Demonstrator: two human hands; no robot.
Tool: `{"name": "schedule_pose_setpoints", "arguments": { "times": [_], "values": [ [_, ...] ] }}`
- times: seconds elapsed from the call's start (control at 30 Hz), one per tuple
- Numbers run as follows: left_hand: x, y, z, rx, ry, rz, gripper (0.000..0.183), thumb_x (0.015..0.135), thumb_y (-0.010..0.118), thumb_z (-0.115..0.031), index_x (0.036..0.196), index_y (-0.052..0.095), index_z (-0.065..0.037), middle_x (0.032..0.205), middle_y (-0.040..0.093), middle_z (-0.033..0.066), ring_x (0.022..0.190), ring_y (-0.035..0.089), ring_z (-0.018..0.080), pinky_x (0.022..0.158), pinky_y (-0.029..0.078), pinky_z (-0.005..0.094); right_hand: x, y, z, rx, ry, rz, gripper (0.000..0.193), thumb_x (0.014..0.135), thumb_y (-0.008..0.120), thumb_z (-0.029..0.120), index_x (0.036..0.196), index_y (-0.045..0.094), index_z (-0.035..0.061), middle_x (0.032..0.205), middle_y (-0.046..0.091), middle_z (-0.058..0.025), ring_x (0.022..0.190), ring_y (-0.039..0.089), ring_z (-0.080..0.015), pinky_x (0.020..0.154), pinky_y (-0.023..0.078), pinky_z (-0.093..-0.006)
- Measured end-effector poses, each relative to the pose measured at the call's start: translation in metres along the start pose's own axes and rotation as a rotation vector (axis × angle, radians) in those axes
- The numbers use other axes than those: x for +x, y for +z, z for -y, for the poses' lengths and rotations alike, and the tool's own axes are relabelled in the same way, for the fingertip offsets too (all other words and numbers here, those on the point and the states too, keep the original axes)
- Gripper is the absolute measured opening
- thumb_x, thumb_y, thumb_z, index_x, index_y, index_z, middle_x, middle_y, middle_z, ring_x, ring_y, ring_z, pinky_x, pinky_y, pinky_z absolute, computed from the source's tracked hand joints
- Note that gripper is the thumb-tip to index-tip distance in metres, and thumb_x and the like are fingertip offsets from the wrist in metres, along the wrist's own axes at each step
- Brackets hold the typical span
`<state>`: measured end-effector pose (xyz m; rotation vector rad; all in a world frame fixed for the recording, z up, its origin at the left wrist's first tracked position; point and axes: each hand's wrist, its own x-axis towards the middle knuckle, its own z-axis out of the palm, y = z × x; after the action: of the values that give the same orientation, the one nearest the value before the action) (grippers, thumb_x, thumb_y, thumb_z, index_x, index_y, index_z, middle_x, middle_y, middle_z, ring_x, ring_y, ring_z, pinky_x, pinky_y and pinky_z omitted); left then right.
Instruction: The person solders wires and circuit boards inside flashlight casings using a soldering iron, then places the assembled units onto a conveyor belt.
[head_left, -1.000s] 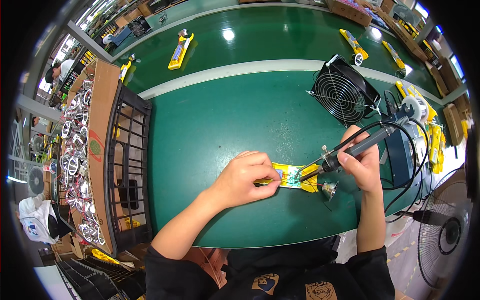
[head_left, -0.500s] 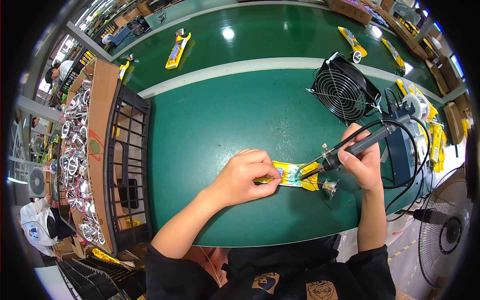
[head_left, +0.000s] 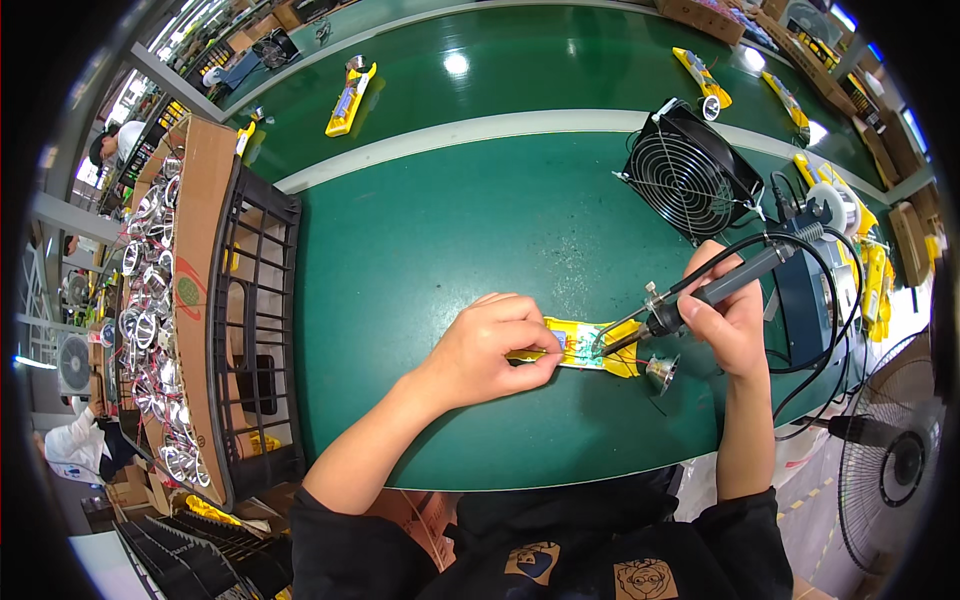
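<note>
A yellow flashlight housing half [head_left: 619,362] lies on the green bench, with a green circuit board [head_left: 585,347] and thin wires inside. My left hand [head_left: 497,348] is closed over its left end, thumb and forefinger pinched together; whether a wire is also between them is hidden. My right hand [head_left: 728,310] grips a soldering iron [head_left: 735,280] with a thin bent metal tube clamped alongside. Its tip points down-left and meets the board, or sits just above it. A shiny reflector cup [head_left: 660,373] rests beside the housing's right end, joined by a wire.
A black crate [head_left: 262,330] and carton of reflectors [head_left: 150,310] stand left. A small black fan [head_left: 690,170] sits behind my right hand, near a solder spool [head_left: 838,210] and blue soldering station [head_left: 805,310]. Housings [head_left: 350,100] lie on the far green belt. A floor fan [head_left: 890,470] stands right.
Both hands and the iron hold nearly the same place, the tip still at the board. The person in white at the far left has shifted position.
</note>
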<state>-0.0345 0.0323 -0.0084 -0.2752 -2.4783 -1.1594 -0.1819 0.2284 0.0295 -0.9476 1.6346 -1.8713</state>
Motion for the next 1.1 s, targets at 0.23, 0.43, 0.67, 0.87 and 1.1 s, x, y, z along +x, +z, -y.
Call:
{"name": "schedule_pose_setpoints", "arguments": {
  "times": [0.23,0.43,0.67,0.87,1.1],
  "values": [
    [0.003,-0.003,-0.002,0.003,0.015,-0.003,0.010,0.058,0.067,-0.003,0.066,0.061,-0.006,0.060,0.050,0.0019,0.055,0.050,0.0146,0.052,0.039,0.0260,0.003,-0.003,0.008,-0.049,0.000,-0.007,0.015,0.065,0.056,0.001,0.070,0.042,0.0017,0.076,0.044,-0.0049,0.064,0.042,-0.0075,0.058,0.036,-0.0218],
    [0.002,-0.004,-0.002,-0.002,0.008,0.010,0.010,0.058,0.067,-0.003,0.066,0.061,-0.006,0.061,0.051,0.0020,0.056,0.050,0.0151,0.052,0.040,0.0260,0.001,0.000,0.005,-0.022,-0.033,-0.016,0.014,0.065,0.056,0.000,0.070,0.043,0.0020,0.077,0.044,-0.0044,0.065,0.042,-0.0072,0.057,0.035,-0.0217],
    [0.002,-0.003,-0.004,0.007,0.015,0.023,0.010,0.060,0.067,-0.005,0.068,0.062,-0.007,0.062,0.051,0.0015,0.057,0.050,0.0148,0.054,0.040,0.0262,0.003,-0.003,0.009,0.003,-0.032,-0.081,0.015,0.066,0.056,0.005,0.072,0.043,0.0017,0.063,0.044,-0.0014,0.050,0.039,-0.0037,0.046,0.030,-0.0174],
    [0.002,-0.001,-0.002,0.026,0.059,0.030,0.010,0.059,0.067,-0.006,0.068,0.062,-0.008,0.061,0.050,0.0010,0.056,0.050,0.0142,0.055,0.039,0.0262,0.009,-0.008,0.003,0.026,-0.101,-0.199,0.019,0.069,0.057,0.013,0.077,0.044,0.0013,0.057,0.043,-0.0001,0.040,0.034,-0.0027,0.038,0.025,-0.0159],
    [0.001,0.005,0.002,0.014,0.064,-0.026,0.010,0.056,0.068,-0.005,0.064,0.062,-0.007,0.059,0.049,0.0010,0.055,0.048,0.0146,0.056,0.039,0.0262,0.018,-0.016,-0.011,0.103,-0.236,-0.418,0.015,0.075,0.055,0.008,0.082,0.043,0.0010,0.066,0.046,-0.0022,0.045,0.037,-0.0044,0.041,0.028,-0.0169]
  ]
}}
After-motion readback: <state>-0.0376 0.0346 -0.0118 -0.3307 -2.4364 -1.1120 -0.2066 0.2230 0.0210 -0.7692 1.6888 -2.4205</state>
